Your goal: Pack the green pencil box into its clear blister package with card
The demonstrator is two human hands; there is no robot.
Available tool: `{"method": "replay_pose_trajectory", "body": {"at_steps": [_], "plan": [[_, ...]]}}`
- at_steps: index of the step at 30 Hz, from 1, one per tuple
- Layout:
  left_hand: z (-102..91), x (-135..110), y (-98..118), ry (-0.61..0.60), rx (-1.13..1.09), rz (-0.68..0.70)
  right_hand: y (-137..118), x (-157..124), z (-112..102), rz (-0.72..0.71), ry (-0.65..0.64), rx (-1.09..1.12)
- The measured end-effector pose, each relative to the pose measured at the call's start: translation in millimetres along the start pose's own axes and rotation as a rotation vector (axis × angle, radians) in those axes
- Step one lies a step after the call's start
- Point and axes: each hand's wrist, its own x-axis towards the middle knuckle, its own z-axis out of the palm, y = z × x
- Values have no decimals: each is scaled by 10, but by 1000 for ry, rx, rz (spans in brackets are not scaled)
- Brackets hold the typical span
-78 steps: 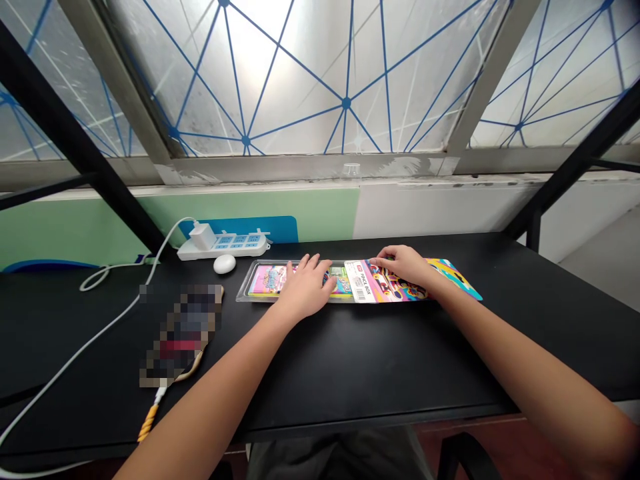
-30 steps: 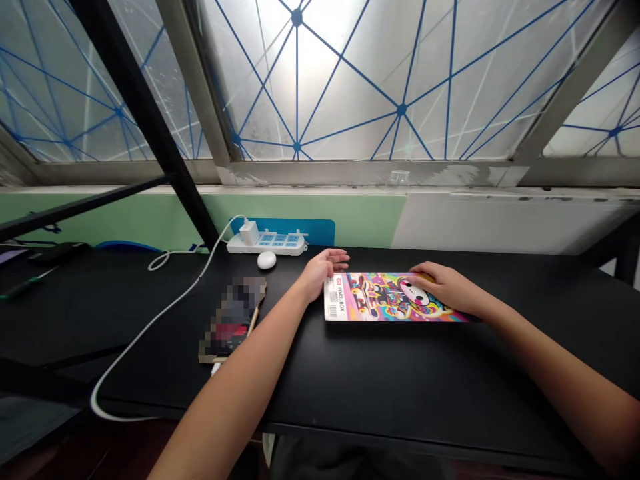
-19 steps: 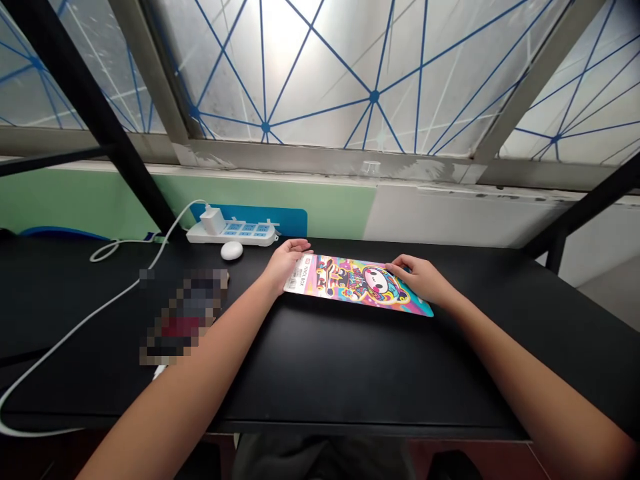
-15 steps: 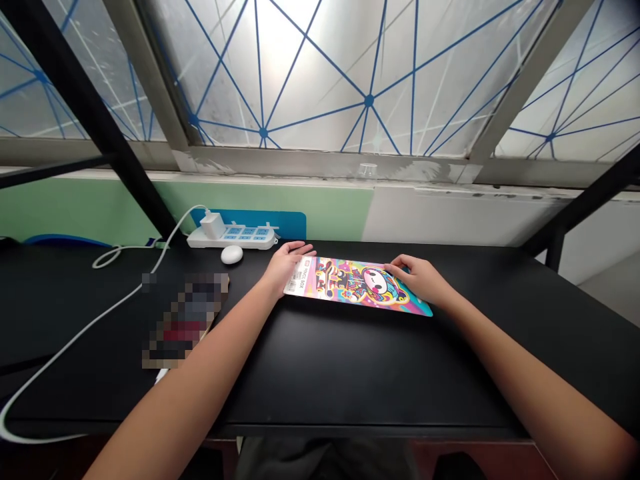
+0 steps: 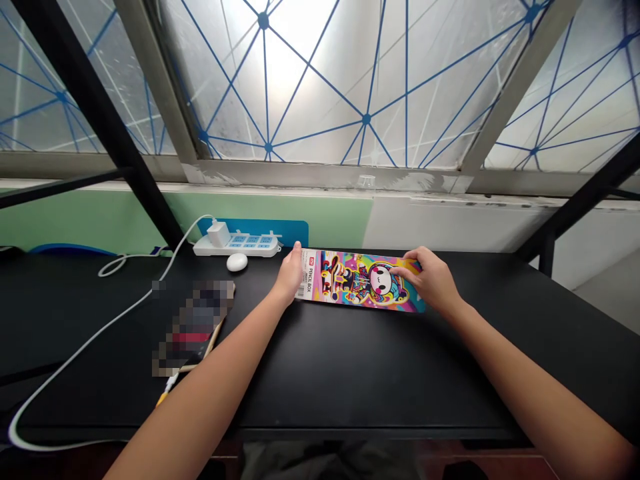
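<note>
A: Start from the middle. What's there, and where?

B: Pencil box (image 5: pixel 350 281), at mid-desk, long side roughly crosswise, right end slightly nearer the wearer. Printed side up: cartoon figure, white face, bright colours. Pale label on the left end reads PENCIL BOX. Cannot tell if the underside touches the black desk (image 5: pixel 380 380).

A: Hands?

B: 2, bare, 1 at each end. Right hand (image 5: pixel 434 277) clamped on the box's right end: thumb on the print beside the cartoon's face, index finger at the far edge. Left hand (image 5: pixel 289 277) against the label end, thumb pointing up and away; other fingers hidden, so cannot tell how they close.

A: Close by?

B: White rounded object (image 5: pixel 237 262), beyond the left hand and to its left. Just behind it, a white power strip (image 5: pixel 255 250) with 1 white plug (image 5: pixel 219 234) near its left end. White cable (image 5: pixel 107 323) runs from the plug toward the desk's near edge. Left of the left forearm, a phone-shaped item (image 5: pixel 197 327), masked by blocks, tan edge showing; white connector at its near end.

A: Outer ring?

B: Blue panel (image 5: pixel 295 233) behind the strip. Wall pale green (image 5: pixel 340 220) to the left, white to the right. Above, a frosted window (image 5: pixel 325 87) with blue lines and dots. Black slanting bars (image 5: pixel 95 113) at either side.
</note>
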Motion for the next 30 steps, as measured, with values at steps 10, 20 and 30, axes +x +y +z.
{"method": "replay_pose_trajectory", "body": {"at_steps": [10, 20, 30], "plan": [[-119, 1, 232, 125, -211, 253, -436, -112, -71, -158, -62, -108], [-313, 133, 261, -223, -218, -47, -472, -162, -127, -118, -291, -25], [-192, -50, 194, -441, 620, 324, -410, -185, -61, -163, -503, 58]]}}
